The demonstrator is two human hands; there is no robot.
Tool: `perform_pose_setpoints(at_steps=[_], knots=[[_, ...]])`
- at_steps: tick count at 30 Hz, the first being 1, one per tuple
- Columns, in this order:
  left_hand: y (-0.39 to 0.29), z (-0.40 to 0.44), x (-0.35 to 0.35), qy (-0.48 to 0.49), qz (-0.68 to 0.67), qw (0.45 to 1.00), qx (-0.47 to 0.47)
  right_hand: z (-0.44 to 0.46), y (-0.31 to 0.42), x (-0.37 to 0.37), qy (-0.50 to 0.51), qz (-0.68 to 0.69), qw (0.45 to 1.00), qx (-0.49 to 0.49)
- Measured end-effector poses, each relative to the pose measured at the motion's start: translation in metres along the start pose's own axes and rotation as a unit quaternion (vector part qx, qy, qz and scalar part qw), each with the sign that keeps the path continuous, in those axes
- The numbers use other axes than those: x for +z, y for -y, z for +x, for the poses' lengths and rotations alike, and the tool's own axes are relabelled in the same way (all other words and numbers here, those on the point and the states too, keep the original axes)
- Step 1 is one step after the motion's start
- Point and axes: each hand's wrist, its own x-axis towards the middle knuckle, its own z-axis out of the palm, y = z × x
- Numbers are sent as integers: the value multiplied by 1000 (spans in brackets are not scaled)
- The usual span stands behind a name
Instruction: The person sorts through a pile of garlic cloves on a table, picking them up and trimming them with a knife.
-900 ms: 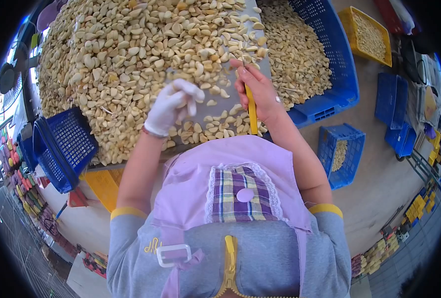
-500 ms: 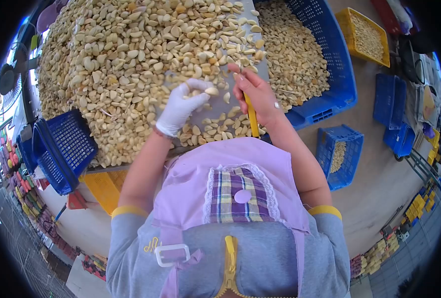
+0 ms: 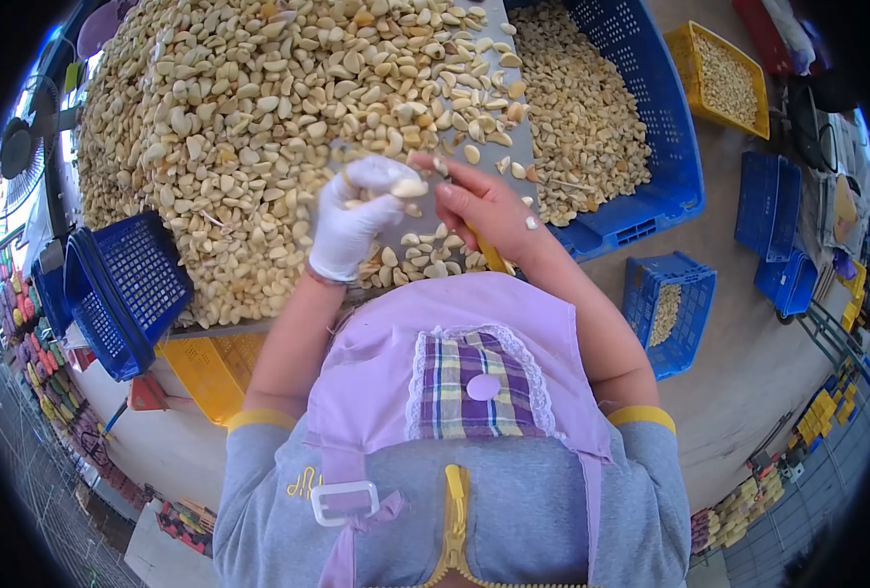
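Note:
My left hand (image 3: pixel 362 211), in a white glove, pinches a pale garlic clove (image 3: pixel 410 187) between thumb and fingers. Close beside it on the right, my bare right hand (image 3: pixel 484 206) is closed around a yellow-handled knife (image 3: pixel 491 255). Its blade is mostly hidden by the fingers, and a small pale piece shows near the fingertips. Both hands are over the table, where a large heap of peeled garlic cloves (image 3: pixel 249 127) covers the left and far side. A few loose cloves (image 3: pixel 420 257) lie just below the hands, near the apron.
A large blue crate (image 3: pixel 675 127) of cloves stands against the table's right side. Beyond it are a yellow crate (image 3: pixel 691 69) and a smaller blue basket (image 3: pixel 695 304), both holding cloves. Stacked blue baskets (image 3: pixel 126 294) and a fan (image 3: pixel 24 152) are at the left.
My right hand has moved left and a little down with the knife, closer to my left hand. The clove in my left hand has shifted slightly.

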Motion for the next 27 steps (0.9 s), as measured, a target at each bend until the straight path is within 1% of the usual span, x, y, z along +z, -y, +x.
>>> perform_pose_setpoints(at_steps=[1, 2, 3, 5, 6, 7, 8, 9, 10, 11, 13, 14, 15, 16, 17, 18, 19, 20, 21, 22, 23, 24, 25, 26, 27], knots=[[-6, 5, -4, 20, -119, 991, -50, 0, 2, -2, -35, 28, 999, -6], [-12, 9, -4, 40, -235, 966, -99, -1, 4, -4, -69, 56, 996, -13], [-15, 12, 5, 26, -227, 970, -78, -2, 6, -7, -103, 84, 991, -19], [-3, 12, -11, -1, -61, 989, -134, -2, 5, -21, -118, 160, 978, -61], [-4, 14, -11, -14, 23, 987, -160, -2, 4, -27, -125, 197, 969, -83], [-1, 14, 1, -12, 202, 968, -150, -2, 4, -31, -126, 209, 966, -91], [4, 17, 6, 86, 392, 910, -107, -2, 4, -33, -126, 220, 962, -98], [11, 23, 7, 178, 563, 805, -57, -2, 4, -35, -127, 230, 959, -107], [16, 26, 9, 261, 705, 659, -5, -3, 3, -34, -128, 229, 960, -103], [21, 25, 13, 275, 739, 615, -2, -3, 3, -33, -129, 227, 960, -98], [22, 23, 6, 228, 620, 750, -23, -2, 3, -30, -131, 222, 962, -94], [21, 22, 2, 202, 552, 809, -34, -2, 1, -29, -132, 220, 962, -92], [15, 19, 1, 137, 464, 874, -39, -2, 0, -28, -135, 218, 963, -89], [3, 15, 1, 70, 370, 926, -43, -3, 0, -29, -138, 216, 962, -92], [-12, 12, -1, 1, 269, 962, -47, -4, 0, -31, -141, 215, 962, -94], [-37, 8, -15, -74, 186, 976, -85, -6, 0, -31, -144, 215, 961, -94], [-60, 1, -21, -196, 152, 968, -39, -6, -1, -32, -151, 224, 958, -95], [-85, -6, -48, -160, -11, 986, 43, -6, -1, -34, -155, 233, 955, -96], [-116, -18, -75, -165, -111, 976, 94, -5, 0, -35, -157, 241, 953, -97], [-149, -30, -107, -75, -329, 932, 132, -3, 0, -35, -156, 242, 953, -96], [-189, -48, -124, -169, -248, 938, 174, -1, 0, -34, -155, 242, 953, -96], [-222, -66, -130, -261, -164, 927, 213, 1, 0, -33, -154, 242, 953, -96], [-240, -76, -127, -409, 118, 869, 253, 3, 0, -31, -147, 244, 955, -87], [-253, -84, -127, -516, 386, 718, 264, 5, -1, -29, -144, 241, 956, -80], [-269, -97, -142, -536, 442, 682, 229, 7, -1, -28, -141, 238, 958, -73]])
